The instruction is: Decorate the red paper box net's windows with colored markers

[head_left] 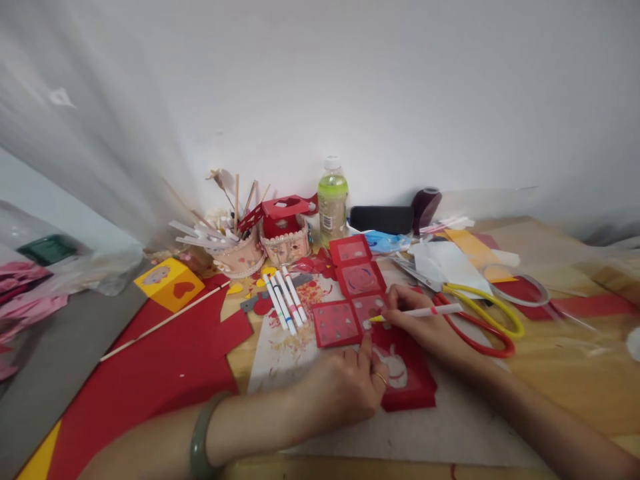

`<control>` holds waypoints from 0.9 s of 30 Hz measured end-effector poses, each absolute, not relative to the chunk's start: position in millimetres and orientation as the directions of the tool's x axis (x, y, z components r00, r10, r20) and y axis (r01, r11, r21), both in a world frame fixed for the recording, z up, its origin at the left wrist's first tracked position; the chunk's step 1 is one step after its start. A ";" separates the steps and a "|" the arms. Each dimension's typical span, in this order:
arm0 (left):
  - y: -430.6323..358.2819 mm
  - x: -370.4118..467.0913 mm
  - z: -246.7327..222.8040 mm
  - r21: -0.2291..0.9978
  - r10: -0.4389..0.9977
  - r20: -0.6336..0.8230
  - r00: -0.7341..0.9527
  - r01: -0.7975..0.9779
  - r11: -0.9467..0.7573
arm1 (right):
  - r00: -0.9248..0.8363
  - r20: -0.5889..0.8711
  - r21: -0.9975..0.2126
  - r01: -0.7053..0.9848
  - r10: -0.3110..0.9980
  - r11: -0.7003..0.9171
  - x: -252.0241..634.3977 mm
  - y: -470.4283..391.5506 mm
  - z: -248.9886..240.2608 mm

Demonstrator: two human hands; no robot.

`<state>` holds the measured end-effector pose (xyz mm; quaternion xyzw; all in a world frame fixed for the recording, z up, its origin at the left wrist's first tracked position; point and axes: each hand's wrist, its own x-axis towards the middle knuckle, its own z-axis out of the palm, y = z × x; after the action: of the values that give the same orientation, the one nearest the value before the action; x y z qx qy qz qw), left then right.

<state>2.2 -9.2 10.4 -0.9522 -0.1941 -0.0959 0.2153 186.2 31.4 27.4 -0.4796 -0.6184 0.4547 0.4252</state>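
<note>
My right hand (406, 312) is closed around a white marker (433, 311) with a pinkish-red end. Its yellowish tip touches or hovers just over the red paper box cutout (337, 325), lying unfolded with pale patterned panels. My left hand (353, 377), wearing a ring, has its fingers mostly curled. One fingertip presses the cutout near the marker tip, holding it. A white cat-like shape (395, 369) shows on the nearest panel, partly behind my left hand. Several capped white markers (285, 300) lie together to the left, on the paper sheet (440, 433).
Scissors (480, 313) with red and yellow handles lie right of my right hand. Behind stand a green drink bottle (333, 203), a phone (381, 219) and decorated cups (240, 260). At left are red paper (150, 373), a wooden stick (165, 322) and a yellow box (170, 283).
</note>
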 end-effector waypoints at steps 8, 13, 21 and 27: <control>-9.3 2.1 7.3 -0.358 0.341 0.314 0.886 0.443 -0.822 | -0.235 0.097 -0.951 0.265 0.967 0.160 188.0 31.2 17.7; -7.9 4.0 2.3 -0.382 0.313 0.400 0.862 0.467 -0.798 | -0.243 0.092 -0.941 0.297 0.966 0.164 190.0 33.1 15.2; -7.5 2.3 2.0 -0.405 0.302 0.395 0.868 0.460 -0.790 | -0.246 0.096 -0.932 0.317 0.965 0.173 189.6 32.2 18.0; -7.2 2.2 2.8 -0.405 0.300 0.416 0.858 0.471 -0.784 | -0.241 0.092 -0.931 0.324 0.966 0.169 191.0 32.6 14.8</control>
<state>2.2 -7.2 2.8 -0.9296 -0.2074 -0.1669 0.2549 191.0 32.6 14.8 -0.4857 -0.6641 0.4237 0.3790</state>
